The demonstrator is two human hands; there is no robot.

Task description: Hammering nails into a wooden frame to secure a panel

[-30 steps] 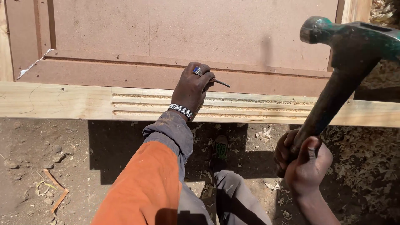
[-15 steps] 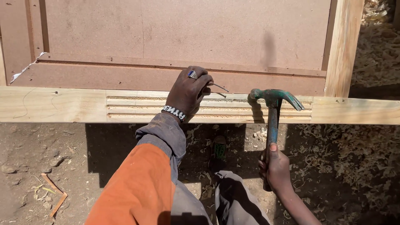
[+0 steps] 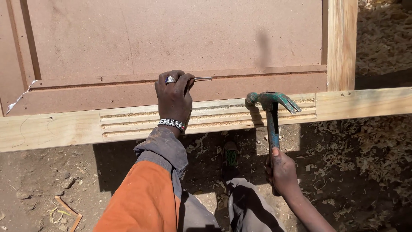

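Steel nail (image 3: 202, 79), thin, stiff, pinched in left hand (image 3: 174, 96) mid-frame; green hammer (image 3: 272, 107), likely head-heavy, gripped low by right hand (image 3: 281, 171).

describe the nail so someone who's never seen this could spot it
Find the pale grooved wooden rail running across the frame, with the brown board behind it. Above the rail, the left hand, ringed and with a beaded wristband, pinches a thin grey nail lying sideways along the board's ledge. It is the only slim metal pin here; the hammer is green.
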